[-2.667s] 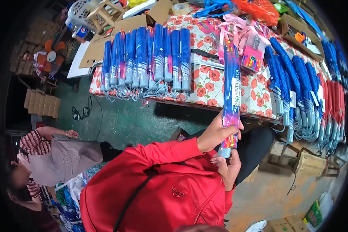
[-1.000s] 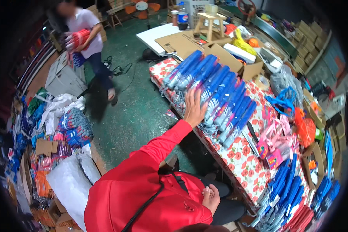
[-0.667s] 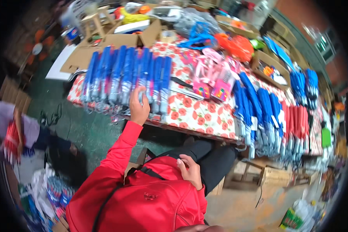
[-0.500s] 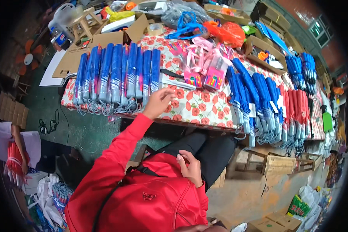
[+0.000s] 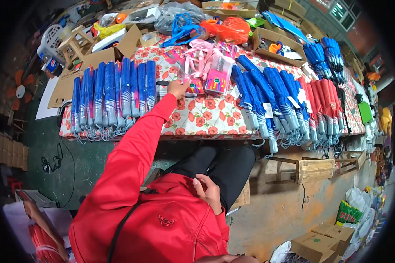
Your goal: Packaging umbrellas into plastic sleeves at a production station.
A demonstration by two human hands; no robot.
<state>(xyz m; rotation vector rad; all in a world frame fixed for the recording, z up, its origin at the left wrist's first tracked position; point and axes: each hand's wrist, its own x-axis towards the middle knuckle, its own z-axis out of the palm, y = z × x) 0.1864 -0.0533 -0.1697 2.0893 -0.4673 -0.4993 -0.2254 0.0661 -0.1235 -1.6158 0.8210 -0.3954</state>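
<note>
The pink sleeves (image 5: pixel 217 83) are glossy plastic, the red umbrellas (image 5: pixel 320 98) matt cloth, the jacket (image 5: pixel 171 204) smooth sheeny cloth, the bench (image 5: pixel 315 170) matt wood.

Rows of umbrellas (image 5: pixel 109 90), cardboard boxes (image 5: pixel 311 245) and worn floor (image 5: pixel 267 219) suggest a workshop.

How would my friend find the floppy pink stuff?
Look for the red-flowered table. Near its middle, just past the person's left hand, is the floppy pink stuff. It's pale pink and jumbled, unlike the blue umbrellas lined up on either side.
</note>
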